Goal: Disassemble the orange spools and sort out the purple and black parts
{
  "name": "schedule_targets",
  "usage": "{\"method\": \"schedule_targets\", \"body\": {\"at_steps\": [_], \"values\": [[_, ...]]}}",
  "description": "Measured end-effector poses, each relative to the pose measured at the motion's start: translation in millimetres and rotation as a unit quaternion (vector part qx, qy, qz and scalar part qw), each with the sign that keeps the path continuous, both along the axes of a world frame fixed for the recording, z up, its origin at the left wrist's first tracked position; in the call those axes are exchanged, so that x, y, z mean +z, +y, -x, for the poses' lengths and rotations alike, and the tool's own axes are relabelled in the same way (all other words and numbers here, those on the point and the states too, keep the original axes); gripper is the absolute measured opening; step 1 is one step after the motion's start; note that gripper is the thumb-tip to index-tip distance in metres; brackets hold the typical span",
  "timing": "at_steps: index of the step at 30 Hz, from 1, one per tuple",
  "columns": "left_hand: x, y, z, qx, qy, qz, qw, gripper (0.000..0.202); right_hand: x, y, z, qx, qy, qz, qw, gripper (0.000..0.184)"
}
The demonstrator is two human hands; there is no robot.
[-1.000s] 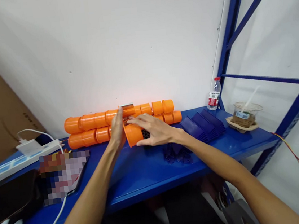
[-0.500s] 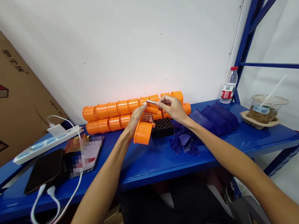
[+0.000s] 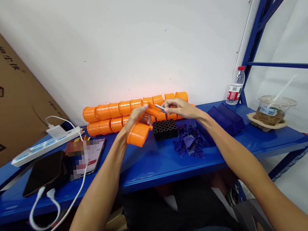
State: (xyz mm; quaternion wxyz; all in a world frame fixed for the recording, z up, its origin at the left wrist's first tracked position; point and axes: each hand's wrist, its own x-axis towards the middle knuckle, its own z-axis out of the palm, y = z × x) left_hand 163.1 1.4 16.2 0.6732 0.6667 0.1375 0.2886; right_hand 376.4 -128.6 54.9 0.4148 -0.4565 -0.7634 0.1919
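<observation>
My left hand point(image 3: 137, 117) is closed around an orange plastic piece with a round cup-like body point(image 3: 138, 135) hanging below the palm. The piece's flat orange part point(image 3: 153, 110) shows between thumb and fingers; how the two parts join is hidden by the hand. My right hand point(image 3: 179, 108) pinches a thin grey strip point(image 3: 159, 107), metallic-looking, its left end lying against the flat orange part. Just below the hands stands a block of black ring-ended cylinders point(image 3: 165, 130). Behind them lie two stacked rows of orange cups point(image 3: 108, 111).
Small dark-blue plastic pieces point(image 3: 189, 141) lie heaped beside blue flat panels point(image 3: 229, 118) on the blue table point(image 3: 149, 172). A bottle point(image 3: 235, 87) and a drink cup point(image 3: 274, 110) stand right. At left are a power strip point(image 3: 45, 146), a black device point(image 3: 45, 173) and white cables.
The grey strip has tilted, its right end now lower, and slid right along the orange part. My left hand and the orange piece have shifted slightly left; the right hand has turned flatter.
</observation>
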Motion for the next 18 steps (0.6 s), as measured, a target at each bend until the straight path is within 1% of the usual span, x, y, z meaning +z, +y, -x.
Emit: {"method": "schedule_targets", "body": {"at_steps": [1, 2, 3, 5, 6, 7, 8, 9, 11, 13, 14, 16, 18], "values": [[2.6, 6, 5, 0.029, -0.031, 0.033, 0.999, 0.042, 3.8, -4, -2, 0.001, 0.007, 0.008, 1.0, 0.026], [5.9, 11, 10, 0.072, -0.087, 0.067, 0.991, 0.038, 7.0, -8, -5, -0.002, 0.021, 0.013, 1.0, 0.024], [9.6, 14, 14, 0.124, -0.159, 0.098, 0.975, 0.035, 9.2, -12, -9, -0.012, 0.043, 0.014, 0.999, 0.023], [16.8, 17, 21, 0.224, -0.276, 0.15, 0.923, 0.035, 9.6, -14, -14, -0.047, 0.102, 0.003, 0.994, 0.02], [19.7, 16, 23, 0.262, -0.309, 0.171, 0.898, 0.036, 7.7, -14, -16, -0.067, 0.128, -0.008, 0.989, 0.02], [21.9, 15, 24, 0.289, -0.324, 0.189, 0.881, 0.039, 4.5, -12, -15, -0.084, 0.143, -0.019, 0.986, 0.02], [23.4, 13, 24, 0.306, -0.327, 0.203, 0.871, 0.041, 0.4, -9, -11, -0.095, 0.144, -0.027, 0.985, 0.02], [24.2, 11, 23, 0.311, -0.324, 0.212, 0.868, 0.042, -4.2, -7, -5, -0.098, 0.129, -0.032, 0.986, 0.02], [25.1, 8, 21, 0.308, -0.318, 0.223, 0.869, 0.045, -14.0, -3, 13, -0.082, 0.06, -0.033, 0.994, 0.019], [26.2, 6, 21, 0.299, -0.311, 0.233, 0.871, 0.048, -24.4, -3, 39, -0.054, -0.049, -0.03, 0.997, 0.022], [27.2, 5, 21, 0.295, -0.311, 0.238, 0.872, 0.049, -30.1, -4, 52, -0.043, -0.112, -0.031, 0.992, 0.025], [29.8, 2, 21, 0.29, -0.319, 0.244, 0.869, 0.048, -43.3, -6, 78, -0.036, -0.248, -0.043, 0.967, 0.031], [32.0, 0, 20, 0.286, -0.326, 0.247, 0.867, 0.047, -58.2, -7, 100, -0.042, -0.371, -0.066, 0.925, 0.036]]}}
